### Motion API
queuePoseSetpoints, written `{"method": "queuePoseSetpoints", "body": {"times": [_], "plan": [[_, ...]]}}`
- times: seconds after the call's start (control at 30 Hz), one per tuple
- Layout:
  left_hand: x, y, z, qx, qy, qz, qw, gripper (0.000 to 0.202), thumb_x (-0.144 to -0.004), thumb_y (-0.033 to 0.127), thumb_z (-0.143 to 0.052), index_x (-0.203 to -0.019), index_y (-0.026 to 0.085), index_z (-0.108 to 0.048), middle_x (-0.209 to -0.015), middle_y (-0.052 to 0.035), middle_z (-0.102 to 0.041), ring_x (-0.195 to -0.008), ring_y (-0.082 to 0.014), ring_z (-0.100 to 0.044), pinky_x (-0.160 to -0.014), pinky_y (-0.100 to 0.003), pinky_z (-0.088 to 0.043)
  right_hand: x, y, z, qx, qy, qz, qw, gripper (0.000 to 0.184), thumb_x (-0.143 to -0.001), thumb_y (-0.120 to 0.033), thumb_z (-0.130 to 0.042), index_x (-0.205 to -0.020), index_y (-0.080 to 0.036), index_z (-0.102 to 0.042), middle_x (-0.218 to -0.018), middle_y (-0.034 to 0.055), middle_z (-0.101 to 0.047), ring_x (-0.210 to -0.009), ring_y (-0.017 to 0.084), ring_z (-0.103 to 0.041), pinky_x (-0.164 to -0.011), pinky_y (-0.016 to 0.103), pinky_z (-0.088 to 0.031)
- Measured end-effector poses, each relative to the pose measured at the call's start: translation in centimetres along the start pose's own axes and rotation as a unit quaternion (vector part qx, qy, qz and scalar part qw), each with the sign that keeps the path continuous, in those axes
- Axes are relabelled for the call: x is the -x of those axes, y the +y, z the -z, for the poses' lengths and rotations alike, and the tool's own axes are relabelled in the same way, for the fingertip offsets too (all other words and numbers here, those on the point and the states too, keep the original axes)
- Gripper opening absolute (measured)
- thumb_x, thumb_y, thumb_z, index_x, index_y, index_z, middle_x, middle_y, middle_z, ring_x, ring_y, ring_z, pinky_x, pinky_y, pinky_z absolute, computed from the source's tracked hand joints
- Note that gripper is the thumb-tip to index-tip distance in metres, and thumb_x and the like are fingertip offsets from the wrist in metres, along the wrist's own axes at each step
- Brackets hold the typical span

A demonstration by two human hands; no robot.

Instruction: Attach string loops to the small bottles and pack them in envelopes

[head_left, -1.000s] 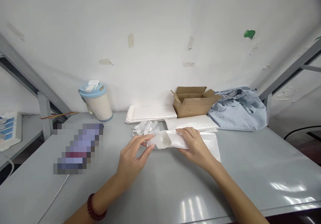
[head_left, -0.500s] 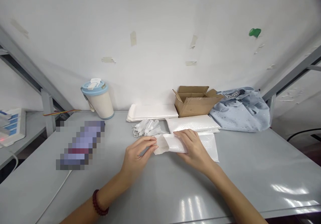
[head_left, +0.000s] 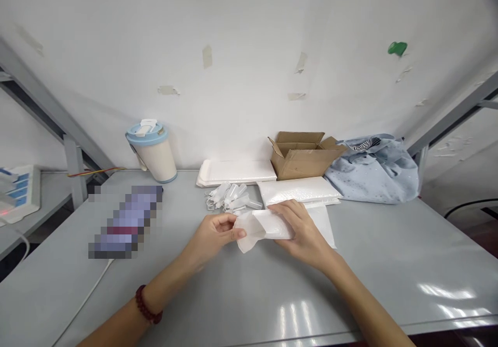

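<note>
Both my hands hold a white bubble mailer pouch just above the grey table. My right hand wraps round the pouch's body from above. My left hand pinches the pouch's open left end, fingers curled at the flap. Just behind them lies a heap of small clear plastic-wrapped pieces. Another flat white pouch lies under my right hand.
At the back stand a blue-lidded cream jug, a stack of white mailers, an open cardboard box and a light blue cloth bag. More white pouches lie before the box. A blurred-out object sits left, with a white cable.
My left hand has gone from open fingers at the pouch's mouth to a closed pinch on its flap. The pouch's end now bends downward.
</note>
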State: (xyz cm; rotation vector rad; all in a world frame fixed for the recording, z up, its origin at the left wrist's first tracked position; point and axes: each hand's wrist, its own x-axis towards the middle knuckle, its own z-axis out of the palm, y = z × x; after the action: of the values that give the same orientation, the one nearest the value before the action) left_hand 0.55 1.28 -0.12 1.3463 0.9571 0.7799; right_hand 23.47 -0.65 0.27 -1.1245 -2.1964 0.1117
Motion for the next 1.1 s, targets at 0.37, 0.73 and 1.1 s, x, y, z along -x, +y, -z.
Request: {"method": "queuePoseSetpoints", "body": {"times": [0.37,0.73,1.1], "plan": [[0.4,-0.3,-1.4,-0.017,0.007,0.071,0.997,0.02,-0.064,0.027,-0.07,-0.064,0.017,-0.053,-0.056,0.006,-0.052,-0.05,-0.0094,-0.048,-0.046,-0.02,-0.036,0.0,-1.2,-0.3,-0.052,-0.056,0.025,0.997,0.042,-0.074,-0.014,-0.062,-0.114,-0.02,-0.051,-0.102,0.0084,-0.06,-0.093,0.024,-0.052,-0.079,0.039,-0.043],[0.6,-1.6,-2.5,-0.052,0.082,0.022,0.995,0.03,-0.061,0.019,-0.052,-0.051,0.02,-0.024,-0.051,0.006,-0.023,-0.052,-0.0079,-0.022,-0.043,-0.022,-0.021,0.3,-3.3,-2.0,0.028,-0.085,0.098,0.991,0.046,-0.08,-0.018,-0.054,-0.125,-0.012,-0.046,-0.114,0.0143,-0.059,-0.102,0.027,-0.051,-0.086,0.045,-0.042],[0.5,-0.4,-1.1,0.046,0.056,0.111,0.991,0.019,-0.069,0.028,-0.065,-0.083,0.014,-0.063,-0.07,-0.0004,-0.062,-0.069,-0.0177,-0.057,-0.064,-0.026,-0.045,1.3,-4.9,-4.8,0.303,0.076,0.134,0.941,0.039,-0.088,-0.004,-0.036,-0.124,-0.001,-0.053,-0.124,0.0206,-0.058,-0.119,0.034,-0.049,-0.093,0.048,-0.038]]}}
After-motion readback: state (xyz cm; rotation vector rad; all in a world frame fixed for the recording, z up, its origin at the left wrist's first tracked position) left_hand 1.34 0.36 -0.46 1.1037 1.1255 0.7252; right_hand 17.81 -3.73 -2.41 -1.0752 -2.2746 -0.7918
